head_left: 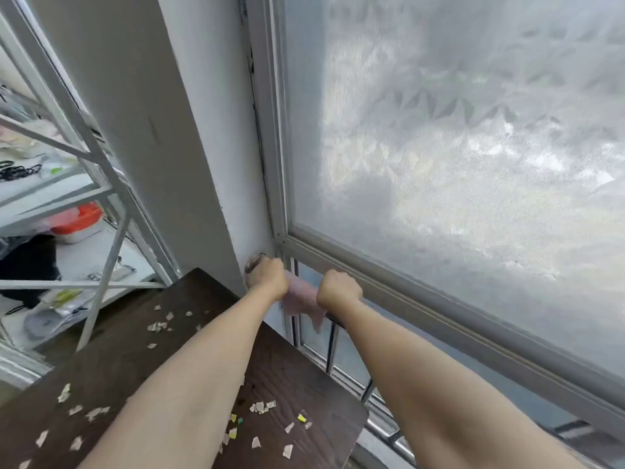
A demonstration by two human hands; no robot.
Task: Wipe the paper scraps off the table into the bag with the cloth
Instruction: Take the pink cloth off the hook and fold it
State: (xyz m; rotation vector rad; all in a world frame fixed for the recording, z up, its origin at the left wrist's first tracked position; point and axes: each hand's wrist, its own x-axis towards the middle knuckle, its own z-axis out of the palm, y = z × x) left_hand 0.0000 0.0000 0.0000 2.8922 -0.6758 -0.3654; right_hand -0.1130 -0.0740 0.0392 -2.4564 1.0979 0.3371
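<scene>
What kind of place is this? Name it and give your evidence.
Probably a lived-in room at home, though that is a guess. A dark wooden table strewn with paper scraps stands against a frosted window, and a white metal shelf rack at the left holds household clutter.

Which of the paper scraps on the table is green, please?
The small green scrap near the table's front right corner, just right of the left forearm. It lies beside yellow bits; the rest are white or pale.
</scene>
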